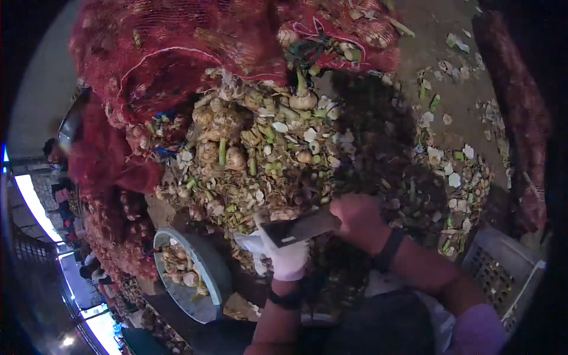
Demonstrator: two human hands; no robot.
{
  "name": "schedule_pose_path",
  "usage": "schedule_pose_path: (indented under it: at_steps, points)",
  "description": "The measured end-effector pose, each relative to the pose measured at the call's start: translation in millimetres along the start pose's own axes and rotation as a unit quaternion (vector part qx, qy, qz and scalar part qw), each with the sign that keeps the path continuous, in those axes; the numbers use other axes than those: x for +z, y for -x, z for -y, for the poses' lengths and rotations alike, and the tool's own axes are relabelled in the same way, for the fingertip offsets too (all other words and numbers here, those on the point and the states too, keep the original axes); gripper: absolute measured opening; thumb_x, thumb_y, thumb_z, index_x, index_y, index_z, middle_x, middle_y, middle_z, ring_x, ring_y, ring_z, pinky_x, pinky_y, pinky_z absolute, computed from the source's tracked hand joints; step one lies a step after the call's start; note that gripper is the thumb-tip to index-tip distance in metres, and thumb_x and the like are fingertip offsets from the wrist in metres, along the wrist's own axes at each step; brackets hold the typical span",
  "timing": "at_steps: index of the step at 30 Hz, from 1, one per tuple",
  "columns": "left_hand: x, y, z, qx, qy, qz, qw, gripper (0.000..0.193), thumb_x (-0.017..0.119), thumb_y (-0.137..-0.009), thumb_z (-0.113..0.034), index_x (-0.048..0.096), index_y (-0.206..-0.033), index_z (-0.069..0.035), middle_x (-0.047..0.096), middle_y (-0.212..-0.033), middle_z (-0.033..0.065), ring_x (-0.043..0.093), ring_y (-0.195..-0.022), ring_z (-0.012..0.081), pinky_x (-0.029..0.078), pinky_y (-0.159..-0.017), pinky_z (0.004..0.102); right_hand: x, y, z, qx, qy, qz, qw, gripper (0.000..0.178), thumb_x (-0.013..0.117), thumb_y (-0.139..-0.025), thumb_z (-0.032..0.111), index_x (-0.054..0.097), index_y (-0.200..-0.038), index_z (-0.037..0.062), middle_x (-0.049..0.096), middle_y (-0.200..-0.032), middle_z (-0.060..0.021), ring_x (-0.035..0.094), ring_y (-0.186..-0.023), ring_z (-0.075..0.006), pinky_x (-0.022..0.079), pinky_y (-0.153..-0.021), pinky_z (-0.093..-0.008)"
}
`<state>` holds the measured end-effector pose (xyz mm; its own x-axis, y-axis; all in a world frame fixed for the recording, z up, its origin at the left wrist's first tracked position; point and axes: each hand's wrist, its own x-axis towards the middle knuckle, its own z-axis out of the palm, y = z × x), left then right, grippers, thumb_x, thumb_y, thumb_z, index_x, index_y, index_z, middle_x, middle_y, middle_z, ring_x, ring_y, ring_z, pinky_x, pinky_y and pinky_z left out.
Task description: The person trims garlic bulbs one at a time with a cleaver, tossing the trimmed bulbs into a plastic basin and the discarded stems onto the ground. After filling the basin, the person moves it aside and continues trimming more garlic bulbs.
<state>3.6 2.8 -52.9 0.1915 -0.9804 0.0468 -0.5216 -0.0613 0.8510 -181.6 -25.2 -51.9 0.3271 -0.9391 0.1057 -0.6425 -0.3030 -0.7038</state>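
My right hand is closed round the handle end of a broad, dark-bladed knife. The blade points left and lies across the front of my left hand, which wears a pale glove. The left fingers are curled and partly behind the blade, so what they hold is hidden. Beside the left hand is a whitish, blurred patch I cannot make out. Beyond both hands spreads a heap of garlic bulbs, cut green stalk pieces and loose peelings.
A grey-blue basin with trimmed bulbs stands tilted at my left. Red mesh sacks full of bulbs rise at the far side and left. A pale plastic crate is at my right. Several people are far off at left.
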Motion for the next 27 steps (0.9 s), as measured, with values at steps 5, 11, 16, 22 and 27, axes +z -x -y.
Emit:
schedule_pose_path:
  at_steps: [5,11,16,22,27]
  points:
    - [-14,-10,-76,-0.054,0.107,-0.138,0.983,0.073,0.08,-0.056,-0.004,0.036,-0.114,-0.004,0.05,-0.099,0.01,0.053,-0.085,0.017,0.045,-0.083,0.0347,-11,-2,-30,0.343,-0.181,0.107,0.916,0.019,0.059,-0.075,0.019,0.062,-0.085,0.0042,0.063,-0.079,-0.0157,0.063,-0.078,-0.0321,0.05,-0.069,-0.0397]
    - [-5,2,-63,-0.067,0.217,0.149,0.962,0.085,0.07,-0.06,0.003,0.025,-0.132,0.001,0.053,-0.108,0.0112,0.055,-0.075,0.0149,0.047,-0.073,0.0265,-10,-41,0,-0.088,-0.213,0.026,0.973,0.016,0.052,-0.08,0.009,0.064,-0.088,0.0121,0.063,-0.076,-0.0088,0.062,-0.072,-0.0214,0.049,-0.064,-0.0315]
    - [-18,-6,-63,-0.187,0.236,0.123,0.946,0.046,0.061,-0.068,0.005,0.051,-0.112,0.003,0.06,-0.093,0.0079,0.056,-0.077,0.0108,0.047,-0.07,0.0244,-25,-29,32,0.071,-0.252,-0.1,0.96,0.018,0.064,-0.07,0.02,0.062,-0.077,0.004,0.061,-0.069,-0.0136,0.061,-0.062,-0.0291,0.048,-0.059,-0.0364]
    - [-149,-27,-50,-0.035,-0.341,-0.24,0.908,0.043,0.065,-0.067,0.001,0.054,-0.109,-0.001,0.061,-0.095,0.0127,0.059,-0.084,0.0237,0.047,-0.076,0.0333,14,6,-52,0.28,-0.177,0.115,0.936,0.029,0.064,-0.072,0.02,0.064,-0.094,0.0009,0.065,-0.081,-0.0161,0.064,-0.075,-0.0298,0.048,-0.067,-0.0347]
    - [-102,-116,4,0.128,-0.351,-0.008,0.928,0.051,0.068,-0.066,-0.011,0.054,-0.114,-0.004,0.056,-0.111,0.0187,0.053,-0.102,0.0366,0.041,-0.09,0.043,17,1,-42,0.346,-0.232,0.051,0.908,0.036,0.059,-0.068,0.024,0.064,-0.095,0.0004,0.064,-0.081,-0.02,0.062,-0.076,-0.0325,0.049,-0.072,-0.0394]
